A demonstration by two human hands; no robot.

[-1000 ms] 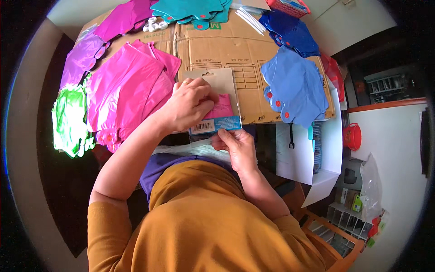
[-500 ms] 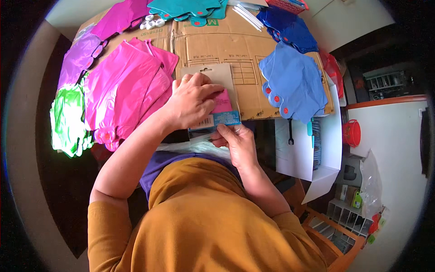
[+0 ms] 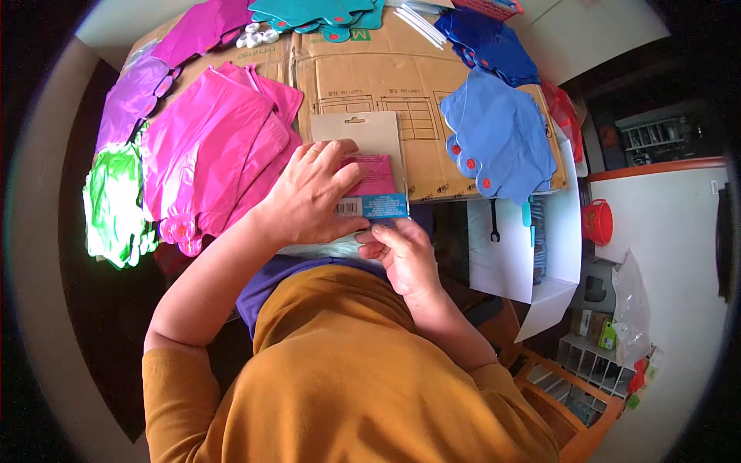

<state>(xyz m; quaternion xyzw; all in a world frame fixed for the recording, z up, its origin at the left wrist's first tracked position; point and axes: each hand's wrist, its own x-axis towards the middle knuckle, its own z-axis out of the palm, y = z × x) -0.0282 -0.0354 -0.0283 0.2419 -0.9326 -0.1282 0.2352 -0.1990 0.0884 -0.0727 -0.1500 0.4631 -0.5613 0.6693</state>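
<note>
A flat packet with a grey hang-hole card, a pink panel and a blue label in a clear sleeve lies at the cardboard's near edge. My left hand lies across its left side, fingers spread, thumb by the lower edge. At that lower edge my right hand pinches the packet between thumb and curled fingers; the exact grip is partly hidden. Left of my left hand is a stack of bright pink foil balloons. Light blue balloons lie to the right.
Flattened cardboard covers the table. Around its rim lie green, purple, magenta, teal and dark blue balloons, plus white sticks. An open white box hangs at the right edge, near a wooden chair.
My left hand has slid left and down on the packet, uncovering more of its pink panel. My right hand stays at the lower edge, where the clear flap seen before no longer shows.
</note>
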